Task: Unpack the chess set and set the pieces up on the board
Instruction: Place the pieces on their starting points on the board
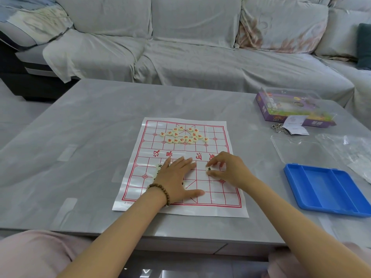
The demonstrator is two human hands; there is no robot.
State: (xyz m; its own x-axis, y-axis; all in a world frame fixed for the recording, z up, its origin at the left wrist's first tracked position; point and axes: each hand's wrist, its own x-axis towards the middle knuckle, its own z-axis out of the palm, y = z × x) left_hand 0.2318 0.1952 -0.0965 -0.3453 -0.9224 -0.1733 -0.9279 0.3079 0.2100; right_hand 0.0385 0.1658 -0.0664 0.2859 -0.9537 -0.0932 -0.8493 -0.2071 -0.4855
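Observation:
A white paper chess board (218, 199) with red grid lines lies on the grey table. Several cream round pieces with red characters (183, 135) sit bunched on its far half. My left hand (178, 179) lies flat with spread fingers on the near half, covering some black-character pieces; one of them (159, 166) shows by its little finger. My right hand (226, 169) pinches a cream black-character piece (208, 169) between thumb and fingers, low over the board.
An empty blue plastic tray (327, 189) lies at the right. Behind it are a clear lid (297, 147), a plastic bag (349, 151), a purple box (291, 109), paper slips (295, 125) and a metal ring puzzle (278, 128). A grey sofa (200, 57) stands behind the table.

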